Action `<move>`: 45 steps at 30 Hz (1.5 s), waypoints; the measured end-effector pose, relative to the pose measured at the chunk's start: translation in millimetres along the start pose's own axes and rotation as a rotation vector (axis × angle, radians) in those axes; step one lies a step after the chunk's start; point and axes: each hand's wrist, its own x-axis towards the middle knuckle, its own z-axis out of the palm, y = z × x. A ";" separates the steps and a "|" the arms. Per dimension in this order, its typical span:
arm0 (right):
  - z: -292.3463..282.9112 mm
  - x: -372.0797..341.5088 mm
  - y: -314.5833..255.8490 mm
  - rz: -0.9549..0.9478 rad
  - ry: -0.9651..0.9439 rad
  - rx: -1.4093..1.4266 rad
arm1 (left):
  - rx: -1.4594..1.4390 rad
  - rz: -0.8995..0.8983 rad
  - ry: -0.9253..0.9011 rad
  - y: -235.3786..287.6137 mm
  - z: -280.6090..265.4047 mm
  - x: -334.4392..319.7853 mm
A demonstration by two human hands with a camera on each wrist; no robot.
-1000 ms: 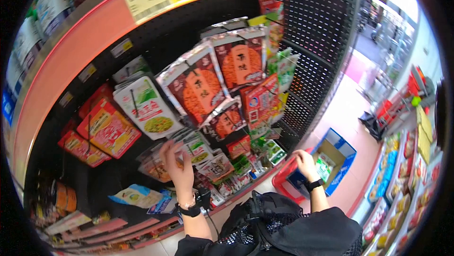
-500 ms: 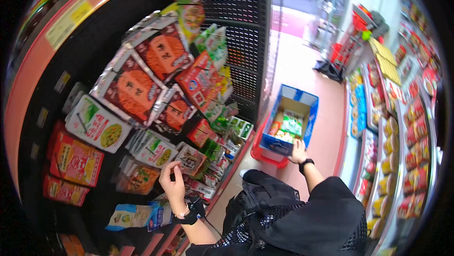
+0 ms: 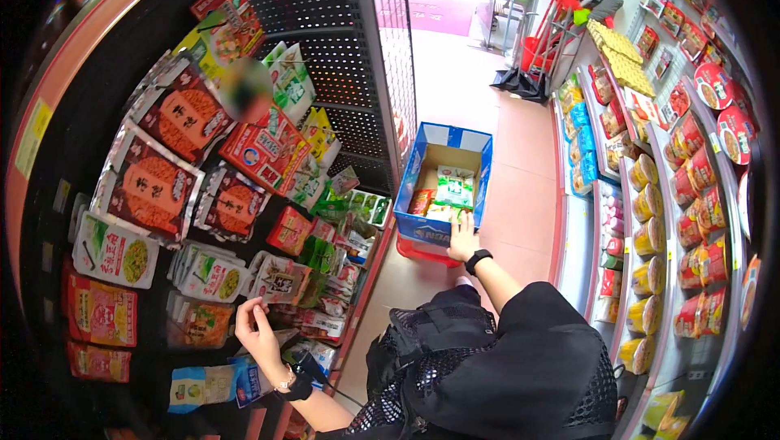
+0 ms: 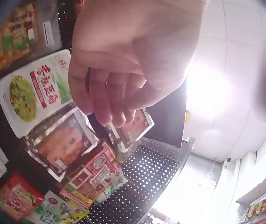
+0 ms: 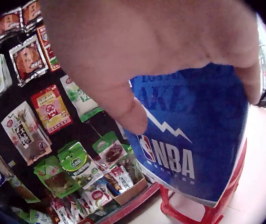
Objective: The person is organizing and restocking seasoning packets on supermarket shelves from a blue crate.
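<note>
My right hand (image 3: 463, 238) holds the near wall of a blue cardboard box (image 3: 421, 225). The right wrist view shows the thumb against the printed outer face of that box (image 5: 170, 154), while the other fingers go over its rim, partly hidden. Inside lie a green-and-white packet (image 3: 455, 186) and a small red packet (image 3: 420, 202). My left hand (image 3: 257, 332) hangs in front of the shelf with loosely curled fingers and nothing in them. Close to it are hanging clear food packets (image 3: 278, 279) and a white-and-green snack packet (image 3: 213, 273).
A red plastic piece (image 3: 424, 251) sits beneath the box. Perforated black panel (image 3: 313, 42) ends the left shelf. Cup noodles (image 3: 646, 281) and packets line the shelves at right. A red bucket (image 3: 536, 54) and cleaning tools stand near the bright doorway.
The view has swung right toward the aisle and box. My right hand has moved from the box's side to its near wall. My left hand has drawn away from the hanging packets.
</note>
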 end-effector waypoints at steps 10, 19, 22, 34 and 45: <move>-32.6 19.9 95.1 -0.594 0.010 0.486 | 0.063 0.002 -0.447 45.1 220.0 -9.8; -81.2 55.0 183.1 -0.718 0.106 0.437 | 0.144 -0.126 -0.700 45.7 348.3 -39.2; -85.4 63.1 188.7 -0.661 -0.057 0.537 | 0.181 -0.137 -0.774 55.1 369.6 -24.8; -107.6 80.0 176.8 -0.499 -0.129 0.644 | 0.846 0.520 -1.391 15.2 565.0 59.1; -89.4 108.4 166.3 -0.327 -0.048 0.684 | 1.190 1.460 -1.925 -124.6 675.6 -24.5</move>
